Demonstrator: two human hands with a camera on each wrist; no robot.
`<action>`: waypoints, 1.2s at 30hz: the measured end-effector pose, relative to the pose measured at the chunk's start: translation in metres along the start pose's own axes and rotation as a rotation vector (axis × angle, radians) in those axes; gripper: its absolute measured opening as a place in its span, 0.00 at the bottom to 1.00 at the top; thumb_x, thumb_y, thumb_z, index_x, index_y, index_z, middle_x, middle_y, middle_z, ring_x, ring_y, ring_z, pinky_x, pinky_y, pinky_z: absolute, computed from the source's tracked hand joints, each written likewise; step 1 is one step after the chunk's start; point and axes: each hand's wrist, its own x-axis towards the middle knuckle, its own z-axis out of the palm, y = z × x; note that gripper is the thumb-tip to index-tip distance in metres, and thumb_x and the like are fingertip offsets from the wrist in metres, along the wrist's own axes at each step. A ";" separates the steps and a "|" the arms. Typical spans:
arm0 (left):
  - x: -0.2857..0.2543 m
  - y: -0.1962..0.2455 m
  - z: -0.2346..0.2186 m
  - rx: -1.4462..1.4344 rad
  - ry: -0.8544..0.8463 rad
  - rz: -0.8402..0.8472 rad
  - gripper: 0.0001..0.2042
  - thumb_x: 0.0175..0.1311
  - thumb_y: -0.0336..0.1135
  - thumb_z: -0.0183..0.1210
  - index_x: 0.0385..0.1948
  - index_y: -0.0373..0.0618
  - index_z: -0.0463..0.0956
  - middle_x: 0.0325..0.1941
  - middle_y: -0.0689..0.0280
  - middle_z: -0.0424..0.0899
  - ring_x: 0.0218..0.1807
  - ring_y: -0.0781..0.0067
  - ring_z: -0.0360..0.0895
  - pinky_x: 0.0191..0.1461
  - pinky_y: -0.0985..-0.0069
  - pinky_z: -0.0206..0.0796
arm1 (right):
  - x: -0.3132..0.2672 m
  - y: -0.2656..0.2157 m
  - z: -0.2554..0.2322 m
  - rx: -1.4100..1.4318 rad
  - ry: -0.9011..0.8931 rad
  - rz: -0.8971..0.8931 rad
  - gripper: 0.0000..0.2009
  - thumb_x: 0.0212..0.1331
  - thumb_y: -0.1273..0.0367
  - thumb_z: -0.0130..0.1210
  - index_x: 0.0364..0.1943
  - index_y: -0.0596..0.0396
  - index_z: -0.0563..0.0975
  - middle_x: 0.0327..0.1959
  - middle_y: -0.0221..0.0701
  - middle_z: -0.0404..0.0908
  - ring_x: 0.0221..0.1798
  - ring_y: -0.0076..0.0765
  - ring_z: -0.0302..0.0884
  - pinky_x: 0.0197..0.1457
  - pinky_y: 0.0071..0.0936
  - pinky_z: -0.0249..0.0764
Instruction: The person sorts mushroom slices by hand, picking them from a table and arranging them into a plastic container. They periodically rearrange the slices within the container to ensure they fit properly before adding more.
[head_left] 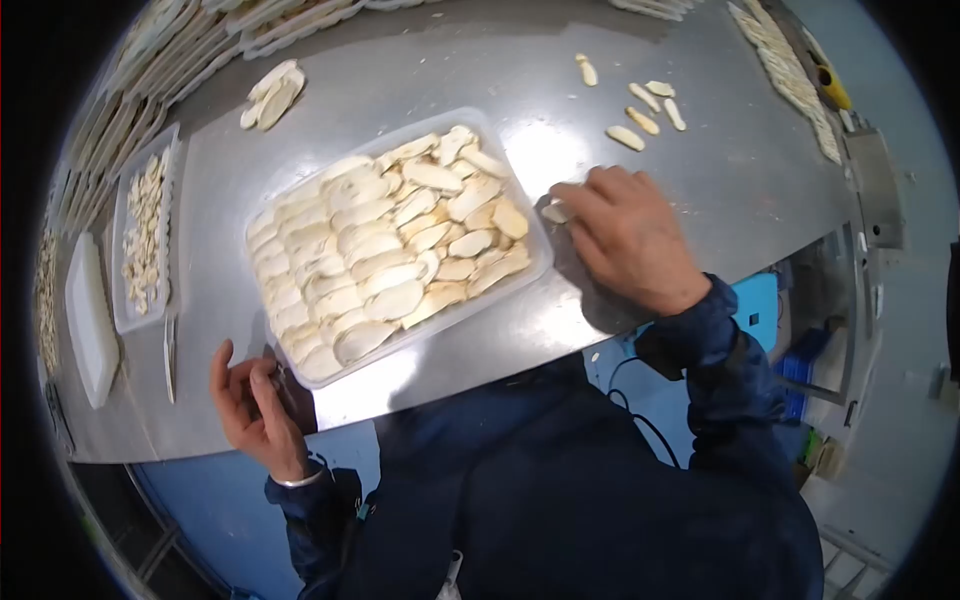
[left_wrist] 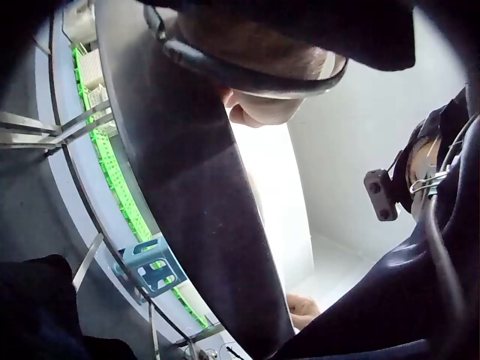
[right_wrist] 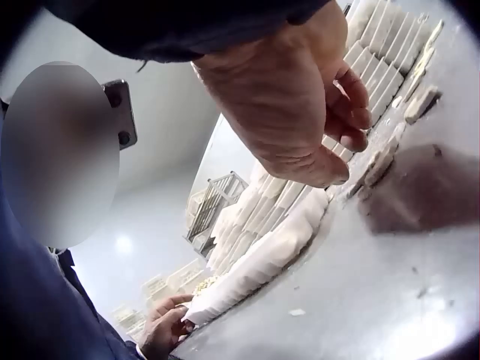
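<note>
A clear plastic tray (head_left: 545,262) holds overlapping rows of pale, mushroom-like slices (head_left: 385,260), the right part browner and less even. Beyond its right edge, the right hand (head_left: 635,238) reaches over the metal table, fingertips at a small pale slice (head_left: 556,211). In the right wrist view the right hand (right_wrist: 300,112) has bent fingers parted from the thumb, a slice (right_wrist: 381,163) lying just beyond. The left hand (head_left: 262,410), loosely curled, is by the tray's near-left corner; its fingers are mostly hidden in the left wrist view, where part of the hand (left_wrist: 262,106) shows.
Several loose slices (head_left: 641,122) lie at the upper right, and a small pile (head_left: 273,95) at the upper left. On the left are a tray of small pieces (head_left: 122,300), a white lid-like piece (head_left: 92,320), a knife (head_left: 170,360) and stacked trays (head_left: 120,110).
</note>
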 end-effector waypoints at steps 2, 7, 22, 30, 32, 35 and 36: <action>0.000 -0.002 0.000 -0.007 0.005 -0.003 0.18 0.70 0.27 0.50 0.61 0.37 0.64 0.35 0.67 0.77 0.32 0.86 0.67 0.36 0.89 0.59 | -0.001 0.001 0.004 -0.013 -0.026 -0.015 0.10 0.48 0.76 0.52 0.37 0.55 0.77 0.29 0.34 0.73 0.37 0.39 0.71 0.42 0.34 0.65; 0.001 -0.003 -0.001 -0.019 -0.005 0.001 0.19 0.70 0.27 0.50 0.61 0.36 0.63 0.35 0.67 0.77 0.32 0.86 0.68 0.36 0.88 0.61 | -0.008 0.002 0.000 -0.013 -0.025 -0.026 0.11 0.48 0.76 0.52 0.37 0.55 0.78 0.33 0.34 0.74 0.39 0.38 0.71 0.45 0.33 0.66; 0.000 -0.002 -0.002 0.000 -0.022 0.029 0.18 0.70 0.27 0.49 0.61 0.36 0.64 0.35 0.66 0.76 0.33 0.85 0.66 0.38 0.87 0.58 | -0.005 0.005 0.012 -0.023 0.019 0.104 0.09 0.46 0.76 0.52 0.34 0.59 0.73 0.32 0.38 0.73 0.40 0.43 0.71 0.43 0.38 0.65; 0.002 0.001 -0.003 0.004 -0.024 0.041 0.18 0.69 0.27 0.50 0.60 0.34 0.64 0.34 0.63 0.78 0.33 0.81 0.71 0.39 0.84 0.63 | -0.002 0.005 0.004 0.024 -0.050 0.187 0.10 0.46 0.69 0.59 0.33 0.58 0.74 0.34 0.37 0.73 0.41 0.44 0.72 0.44 0.37 0.65; 0.001 0.001 -0.001 0.007 -0.016 0.043 0.18 0.69 0.27 0.50 0.60 0.34 0.64 0.34 0.63 0.78 0.33 0.81 0.71 0.39 0.84 0.63 | -0.001 0.007 0.005 0.016 -0.083 0.201 0.10 0.46 0.70 0.58 0.33 0.58 0.74 0.34 0.37 0.73 0.41 0.44 0.72 0.45 0.37 0.65; 0.002 -0.002 -0.002 -0.006 -0.016 0.055 0.19 0.69 0.27 0.50 0.60 0.34 0.64 0.34 0.63 0.78 0.33 0.81 0.71 0.39 0.84 0.63 | 0.000 0.006 0.004 0.000 -0.103 0.214 0.09 0.46 0.71 0.57 0.32 0.58 0.73 0.33 0.36 0.73 0.40 0.44 0.71 0.44 0.37 0.64; 0.002 -0.003 -0.003 -0.013 -0.018 0.060 0.19 0.69 0.27 0.50 0.60 0.34 0.64 0.34 0.63 0.78 0.33 0.81 0.71 0.40 0.84 0.63 | 0.000 0.005 0.004 -0.005 -0.105 0.216 0.08 0.46 0.71 0.57 0.31 0.58 0.73 0.33 0.36 0.72 0.39 0.43 0.71 0.43 0.37 0.64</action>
